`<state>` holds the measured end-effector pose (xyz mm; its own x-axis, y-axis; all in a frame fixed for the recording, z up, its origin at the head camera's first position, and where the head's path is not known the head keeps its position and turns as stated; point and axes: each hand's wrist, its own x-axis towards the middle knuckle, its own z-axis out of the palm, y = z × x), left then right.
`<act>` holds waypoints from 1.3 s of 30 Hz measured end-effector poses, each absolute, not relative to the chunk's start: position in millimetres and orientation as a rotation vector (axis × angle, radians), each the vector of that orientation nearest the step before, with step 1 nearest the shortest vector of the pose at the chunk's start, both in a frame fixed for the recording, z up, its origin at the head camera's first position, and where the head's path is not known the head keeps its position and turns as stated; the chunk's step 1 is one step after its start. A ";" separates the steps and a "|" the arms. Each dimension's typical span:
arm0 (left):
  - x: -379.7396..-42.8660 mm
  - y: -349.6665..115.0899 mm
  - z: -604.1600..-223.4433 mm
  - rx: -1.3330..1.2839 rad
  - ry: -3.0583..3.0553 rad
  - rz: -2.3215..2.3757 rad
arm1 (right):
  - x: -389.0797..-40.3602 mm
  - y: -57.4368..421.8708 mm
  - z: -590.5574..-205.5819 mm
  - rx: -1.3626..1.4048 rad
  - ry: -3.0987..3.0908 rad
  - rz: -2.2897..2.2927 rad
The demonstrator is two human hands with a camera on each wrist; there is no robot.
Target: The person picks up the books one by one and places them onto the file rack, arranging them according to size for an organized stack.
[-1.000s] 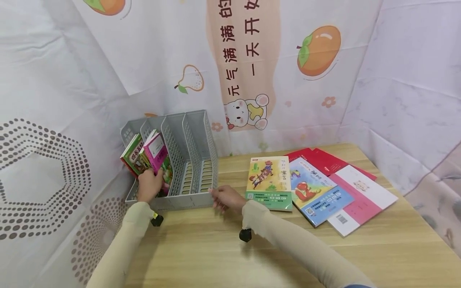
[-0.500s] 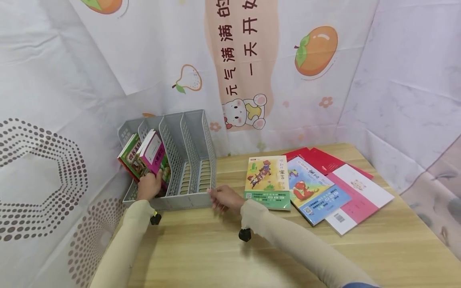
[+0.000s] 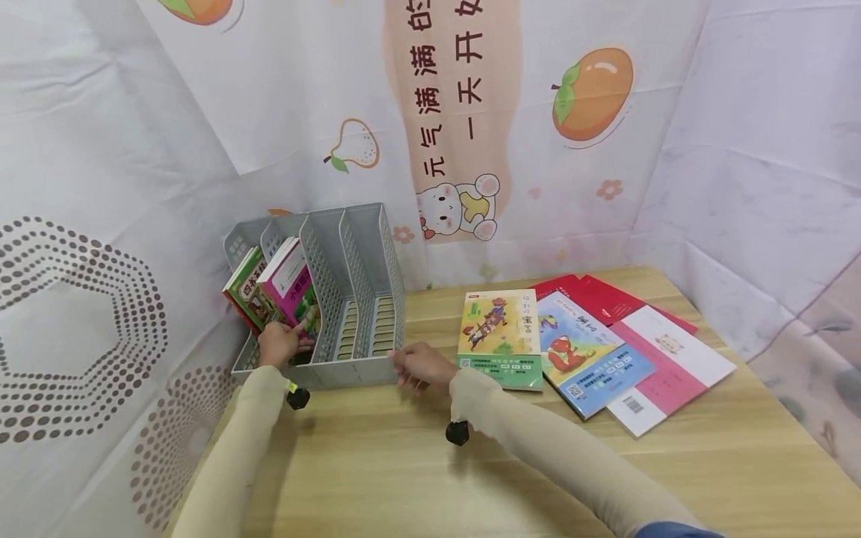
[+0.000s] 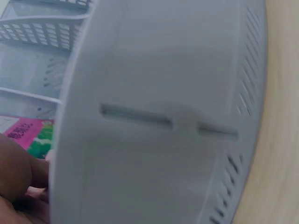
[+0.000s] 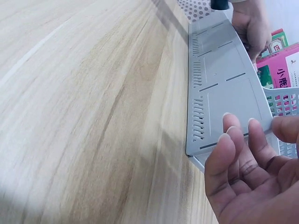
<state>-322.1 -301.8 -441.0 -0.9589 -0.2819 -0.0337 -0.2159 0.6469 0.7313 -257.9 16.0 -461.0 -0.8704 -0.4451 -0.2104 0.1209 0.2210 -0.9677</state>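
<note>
A grey perforated file rack (image 3: 359,371) with upright dividers stands at the table's back left. In its second compartment from the left leans a purple-covered children's book (image 3: 294,288). My left hand (image 3: 279,344) holds this book low down, thumb across its cover; most of the fingers are hidden behind the rack's front wall. A green-edged book (image 3: 252,288) leans in the leftmost part, beside the purple one. At the rack's front right corner my right hand (image 3: 424,366) pinches the rim, thumb (image 5: 286,128) on top and fingertips against the front face.
Right of the rack lie a yellow-and-green book (image 3: 500,336), a blue book (image 3: 592,359), a pink-and-white book (image 3: 679,373) and red books (image 3: 608,299), partly overlapping. A printed curtain (image 3: 525,134) hangs behind the wooden table (image 3: 377,463).
The purple book has shifted slightly back and up in its compartment, with more of its cover showing. My left thumb now reaches further right across it. The right hand stays at the rack's corner.
</note>
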 end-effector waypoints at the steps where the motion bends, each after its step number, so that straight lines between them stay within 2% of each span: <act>1: -323.2 -300.2 -441.5 0.430 -2.771 -1.245 | -257.9 17.1 -460.5 -0.295 2.060 -1.693; 7: -324.9 -299.3 -444.6 0.472 -2.793 -1.247 | -258.5 23.9 -461.8 -0.341 2.095 -1.640; 13: -319.2 -293.9 -441.3 0.407 -2.795 -1.149 | -268.2 38.0 -464.0 -0.343 2.240 -1.592; 20: -303.9 -272.4 -440.9 0.158 -2.666 -0.945 | -276.6 57.1 -463.2 -0.350 2.296 -1.649; 30: -293.5 -220.2 -438.6 -0.408 -2.609 -0.790 | -281.4 75.5 -459.0 -0.339 2.430 -1.634; 39: -286.6 -183.8 -453.3 -0.611 -2.652 -0.702 | -280.7 84.8 -458.2 -0.657 2.763 -1.170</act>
